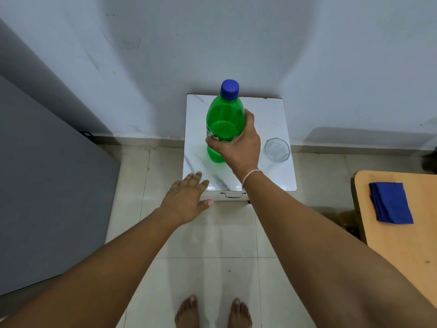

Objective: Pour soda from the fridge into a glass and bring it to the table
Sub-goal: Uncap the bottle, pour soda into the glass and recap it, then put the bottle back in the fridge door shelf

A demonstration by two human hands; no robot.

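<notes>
A green soda bottle point(224, 117) with a blue cap point(229, 89) stands upright on a small white marble-topped stand point(196, 143) against the wall. My right hand point(238, 145) is wrapped around the bottle's lower body. An empty clear glass point(277, 149) sits on the stand just right of that hand. My left hand point(186, 197) hovers flat with fingers spread at the stand's front left corner, holding nothing.
The grey fridge point(47, 185) is on the left, its door shut. A wooden table point(402, 245) at the right edge carries a folded blue cloth point(390, 203). Tiled floor point(208, 233) and my bare feet lie below; the stand has a drawer handle point(233, 194).
</notes>
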